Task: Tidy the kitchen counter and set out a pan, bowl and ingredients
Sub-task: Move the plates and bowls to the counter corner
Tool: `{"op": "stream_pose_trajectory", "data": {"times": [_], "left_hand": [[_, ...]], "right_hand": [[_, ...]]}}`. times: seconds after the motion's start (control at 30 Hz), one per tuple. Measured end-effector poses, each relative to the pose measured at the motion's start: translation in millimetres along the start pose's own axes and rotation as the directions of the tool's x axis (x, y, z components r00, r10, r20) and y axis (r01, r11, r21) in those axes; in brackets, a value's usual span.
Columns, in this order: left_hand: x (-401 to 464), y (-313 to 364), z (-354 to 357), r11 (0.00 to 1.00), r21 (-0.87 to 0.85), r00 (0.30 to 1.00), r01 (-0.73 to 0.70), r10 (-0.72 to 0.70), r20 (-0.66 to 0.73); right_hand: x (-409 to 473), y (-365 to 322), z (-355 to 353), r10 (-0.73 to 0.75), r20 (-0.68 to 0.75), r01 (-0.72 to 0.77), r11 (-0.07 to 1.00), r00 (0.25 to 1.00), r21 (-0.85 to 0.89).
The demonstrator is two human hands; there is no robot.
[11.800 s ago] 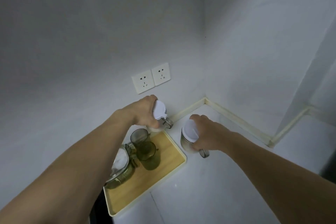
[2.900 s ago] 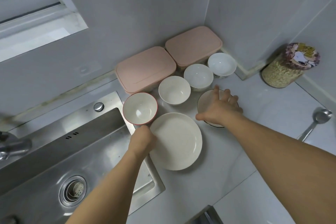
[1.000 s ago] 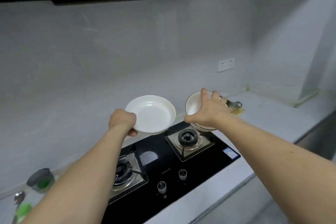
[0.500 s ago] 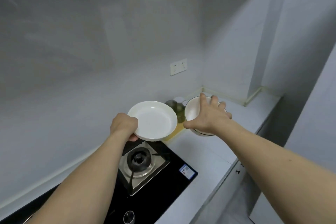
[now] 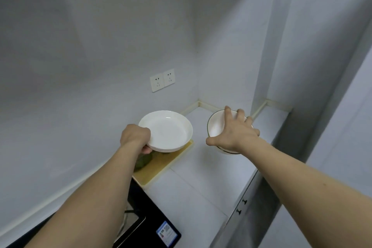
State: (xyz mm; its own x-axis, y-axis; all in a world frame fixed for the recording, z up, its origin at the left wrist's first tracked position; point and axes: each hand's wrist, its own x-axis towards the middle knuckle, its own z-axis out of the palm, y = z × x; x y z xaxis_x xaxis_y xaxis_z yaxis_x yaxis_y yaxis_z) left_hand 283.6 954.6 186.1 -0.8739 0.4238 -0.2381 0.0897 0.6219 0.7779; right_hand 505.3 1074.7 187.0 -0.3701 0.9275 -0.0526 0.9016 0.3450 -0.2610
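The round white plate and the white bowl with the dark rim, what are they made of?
Round white plate: probably glazed ceramic, since it is smooth with a glossy highlight. White bowl with the dark rim: likely ceramic too, with a shiny inside and a thin painted line.

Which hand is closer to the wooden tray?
Left. The left hand holds the white plate just over the wooden tray. The right hand grips the dark-rimmed bowl off to the tray's right, above the counter.
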Motion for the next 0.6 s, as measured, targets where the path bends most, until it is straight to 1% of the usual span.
{"op": "stream_pose_trajectory", "data": {"times": [0.13,0.2,0.23,0.3,0.4,0.5,0.6], "left_hand": [[-4,32,49,0.999,-0.035,1.0,0.019,-0.019,-0.016],[-5,38,60,0.995,-0.092,0.999,0.043,-0.044,-0.002],[-6,56,91,0.988,-0.141,0.998,0.063,-0.064,0.003],[-8,58,98,0.978,-0.19,0.996,0.086,-0.084,0.016],[-6,65,132,0.966,-0.235,0.994,0.112,-0.107,0.034],[6,69,160,0.959,-0.255,0.992,0.125,-0.117,0.048],[24,76,184,0.944,-0.28,0.985,0.174,-0.163,0.061]], "right_hand": [[34,46,-16,-0.018,-0.004,0.018,1.0,1.0,-0.009],[44,56,-20,-0.037,-0.004,0.037,0.999,0.999,-0.022],[65,83,-31,-0.057,-0.011,0.057,0.998,0.998,-0.027],[72,86,-34,-0.082,-0.019,0.082,0.996,0.996,-0.036],[97,109,-37,-0.113,-0.005,0.113,0.992,0.994,-0.05],[121,121,-28,-0.131,0.034,0.133,0.99,0.991,-0.055],[150,125,-18,-0.135,0.046,0.137,0.989,0.99,-0.058]]}}
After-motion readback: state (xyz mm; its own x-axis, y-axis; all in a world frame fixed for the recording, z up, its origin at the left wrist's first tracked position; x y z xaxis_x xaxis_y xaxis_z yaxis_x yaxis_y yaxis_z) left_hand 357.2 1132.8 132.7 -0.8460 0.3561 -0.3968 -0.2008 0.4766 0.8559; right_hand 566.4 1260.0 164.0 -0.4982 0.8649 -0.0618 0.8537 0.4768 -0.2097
